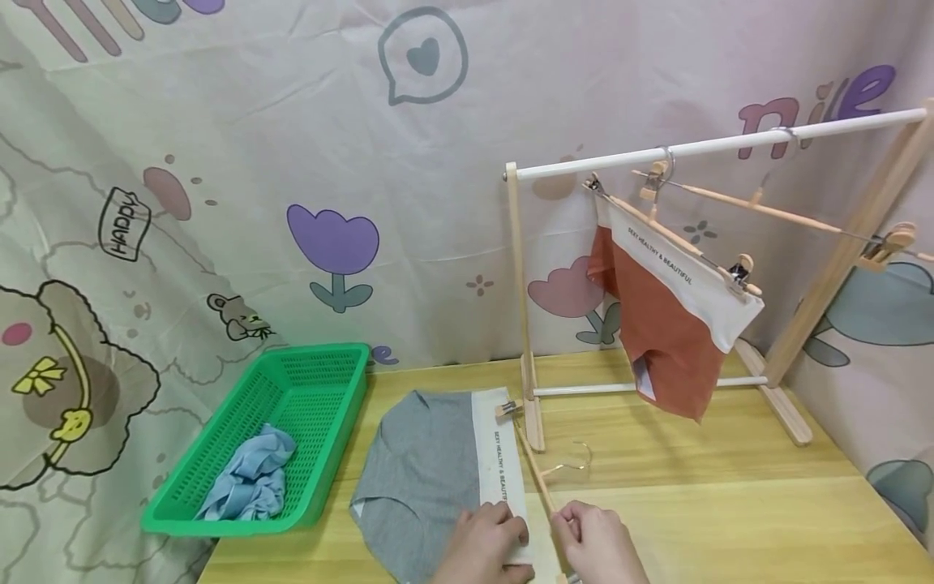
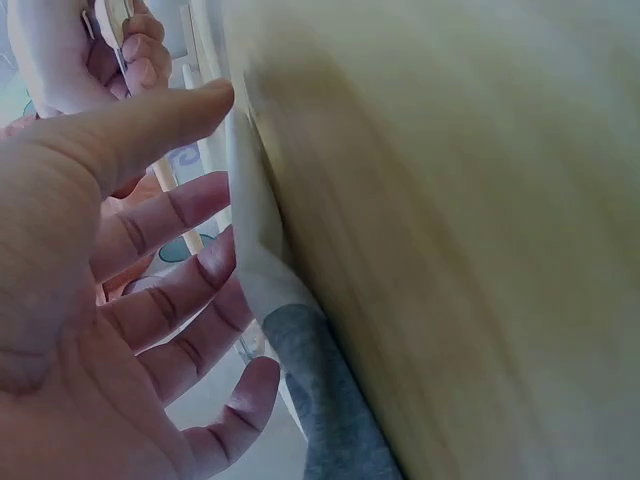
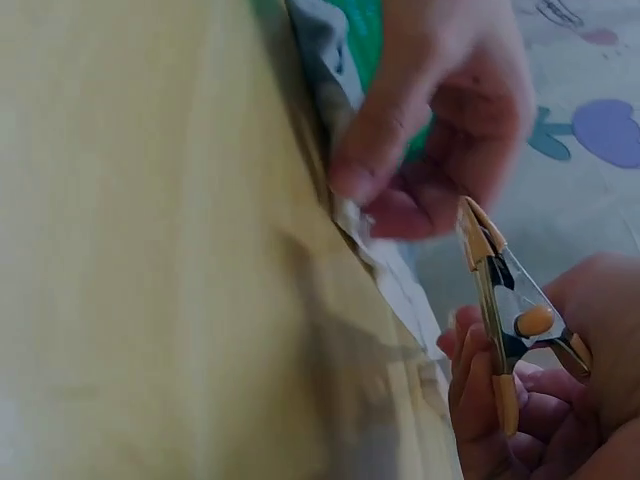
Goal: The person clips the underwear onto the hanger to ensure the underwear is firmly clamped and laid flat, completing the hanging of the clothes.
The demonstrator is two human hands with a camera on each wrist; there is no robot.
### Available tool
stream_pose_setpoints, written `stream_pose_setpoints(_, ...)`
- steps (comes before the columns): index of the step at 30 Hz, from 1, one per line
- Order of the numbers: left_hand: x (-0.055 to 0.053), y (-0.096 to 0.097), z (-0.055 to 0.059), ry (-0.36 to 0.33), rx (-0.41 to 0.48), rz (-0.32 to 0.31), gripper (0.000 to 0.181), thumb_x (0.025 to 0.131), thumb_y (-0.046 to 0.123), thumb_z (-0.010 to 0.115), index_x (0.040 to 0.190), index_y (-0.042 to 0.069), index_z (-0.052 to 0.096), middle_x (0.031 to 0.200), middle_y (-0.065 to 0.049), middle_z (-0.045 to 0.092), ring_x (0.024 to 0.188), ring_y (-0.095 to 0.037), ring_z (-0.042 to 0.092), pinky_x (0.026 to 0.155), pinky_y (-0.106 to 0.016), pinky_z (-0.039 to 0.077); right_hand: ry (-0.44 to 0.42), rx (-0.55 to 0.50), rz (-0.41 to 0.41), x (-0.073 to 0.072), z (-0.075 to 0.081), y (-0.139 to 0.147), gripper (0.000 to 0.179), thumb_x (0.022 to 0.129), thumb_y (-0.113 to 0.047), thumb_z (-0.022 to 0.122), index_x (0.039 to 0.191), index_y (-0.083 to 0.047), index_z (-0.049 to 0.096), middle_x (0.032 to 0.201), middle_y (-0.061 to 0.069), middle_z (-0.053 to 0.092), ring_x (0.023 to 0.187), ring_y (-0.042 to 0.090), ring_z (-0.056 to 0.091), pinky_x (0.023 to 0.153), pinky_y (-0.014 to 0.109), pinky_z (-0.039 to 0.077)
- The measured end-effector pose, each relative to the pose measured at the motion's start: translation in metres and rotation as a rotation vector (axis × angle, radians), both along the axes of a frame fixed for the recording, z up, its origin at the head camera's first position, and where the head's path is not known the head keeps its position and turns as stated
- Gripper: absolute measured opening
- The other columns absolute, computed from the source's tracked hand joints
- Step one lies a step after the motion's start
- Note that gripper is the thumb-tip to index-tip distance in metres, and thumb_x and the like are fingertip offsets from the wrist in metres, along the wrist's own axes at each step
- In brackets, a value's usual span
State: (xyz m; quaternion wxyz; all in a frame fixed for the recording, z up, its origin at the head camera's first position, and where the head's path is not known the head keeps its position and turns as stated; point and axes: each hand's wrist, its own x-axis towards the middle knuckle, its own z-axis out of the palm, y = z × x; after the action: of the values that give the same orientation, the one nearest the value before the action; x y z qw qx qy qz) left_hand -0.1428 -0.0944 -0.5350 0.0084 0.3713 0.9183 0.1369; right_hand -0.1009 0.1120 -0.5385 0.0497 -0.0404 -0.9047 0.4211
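Grey briefs [image 1: 438, 454] with a white printed waistband [image 1: 487, 405] lie flat on the table, waistband toward the right. My left hand [image 1: 485, 542] rests on the near end of that waistband; the left wrist view shows its fingers loosely extended, fingertips right at the cloth edge. Beside the waistband, my right hand [image 1: 600, 542] grips the bar of a wooden clip hanger [image 1: 536, 466]. The hanger's far clip [image 1: 507, 410] overlaps the far end of the waistband, and its metal hook [image 1: 572, 466] points right. Its near clip [image 3: 497, 300] shows by my right fingers in the right wrist view.
A green basket [image 1: 343, 438] holding a crumpled light-blue cloth [image 1: 255, 474] stands at the left. A rack [image 1: 514, 268] stands at the back right, with rust-red briefs [image 1: 664, 324] clipped to one hanger and another hanger [image 1: 773, 211] beside them. A patterned curtain [image 1: 452, 195] hangs behind.
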Motion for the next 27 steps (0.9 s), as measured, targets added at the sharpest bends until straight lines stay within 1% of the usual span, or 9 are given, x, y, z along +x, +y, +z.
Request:
stream_pose_setpoints(2,0.001,0.001,0.000,-0.002,-0.005,0.003,0.025,0.083,0.044,0.089,0.094,0.029,0.073,0.086,0.017,0.053,0.073,0.002,0.041,0.067,-0.023,0.029,0.023,0.023,0.001,0.000,-0.001,-0.006,0.023,0.099,-0.017,0.072,0.077,-0.019,0.067,0.059,-0.013,0.047,0.050,0.000,0.037,0.051,0.020,0.034)
stream_pose_setpoints(5,0.001,0.001,0.000,-0.035,-0.019,0.015,0.023,0.083,0.041,0.089,0.092,0.029,0.073,0.084,0.017,0.052,0.071,0.002,0.040,0.067,-0.023,0.028,0.047,0.073,-0.014,-0.005,-0.001,-0.016,0.023,0.100,-0.016,0.071,0.077,-0.018,0.069,0.057,-0.014,0.047,0.050,0.000,0.038,0.050,0.020,0.034)
stream_pose_setpoints(8,0.001,0.000,0.001,-0.049,-0.040,0.020,0.021,0.084,0.040,0.090,0.089,0.029,0.072,0.082,0.017,0.052,0.070,0.002,0.040,0.066,-0.023,0.027,0.065,0.120,-0.024,-0.014,0.001,-0.026,0.025,0.099,-0.014,0.071,0.075,-0.016,0.069,0.055,-0.013,0.048,0.048,0.001,0.040,0.047,0.020,0.034)
stream_pose_setpoints(13,0.001,0.000,0.000,-0.024,-0.055,0.019,0.020,0.083,0.037,0.090,0.085,0.030,0.071,0.079,0.019,0.051,0.069,0.003,0.041,0.066,-0.023,0.027,0.130,0.211,-0.055,-0.030,0.001,-0.036,0.034,0.097,-0.011,0.072,0.065,-0.016,0.061,0.053,-0.010,0.050,0.047,0.004,0.041,0.044,0.022,0.032)
stream_pose_setpoints(16,0.001,0.000,0.000,-0.043,-0.048,0.021,0.018,0.085,0.034,0.089,0.083,0.030,0.071,0.078,0.019,0.051,0.068,0.004,0.041,0.066,-0.022,0.028,0.154,0.256,-0.083,-0.037,-0.001,-0.037,0.034,0.095,-0.010,0.073,0.065,-0.015,0.060,0.054,-0.007,0.052,0.048,0.006,0.042,0.045,0.024,0.033)
stream_pose_setpoints(19,0.001,0.000,-0.001,-0.046,-0.039,0.019,0.019,0.086,0.031,0.089,0.081,0.031,0.071,0.076,0.019,0.050,0.066,0.004,0.040,0.065,-0.021,0.027,0.132,0.265,-0.071,-0.041,-0.003,-0.036,0.028,0.095,-0.011,0.073,0.069,-0.014,0.064,0.058,-0.004,0.058,0.050,0.008,0.046,0.045,0.027,0.037)
stream_pose_setpoints(21,0.001,0.000,-0.001,-0.034,-0.035,0.013,0.019,0.087,0.029,0.089,0.080,0.032,0.071,0.075,0.019,0.050,0.065,0.004,0.039,0.063,-0.020,0.027,0.089,0.256,-0.043,-0.041,-0.002,-0.033,0.025,0.096,-0.015,0.073,0.073,-0.015,0.066,0.061,-0.004,0.060,0.052,0.008,0.048,0.046,0.027,0.038)
stream_pose_setpoints(24,0.000,0.000,-0.001,-0.020,-0.022,-0.004,0.018,0.088,0.029,0.088,0.081,0.032,0.072,0.074,0.020,0.049,0.064,0.005,0.038,0.062,-0.019,0.028,0.027,0.215,-0.002,-0.035,0.003,-0.022,0.026,0.097,-0.023,0.076,0.074,-0.017,0.065,0.063,-0.005,0.058,0.054,0.009,0.049,0.048,0.027,0.038)
stream_pose_setpoints(27,-0.002,0.000,-0.001,-0.006,-0.004,-0.032,0.016,0.089,0.028,0.087,0.082,0.030,0.073,0.075,0.019,0.051,0.065,0.006,0.039,0.062,-0.018,0.031,-0.040,0.161,0.038,-0.024,0.010,-0.005,0.032,0.097,-0.033,0.079,0.073,-0.020,0.062,0.064,-0.008,0.054,0.056,0.007,0.047,0.052,0.026,0.037)
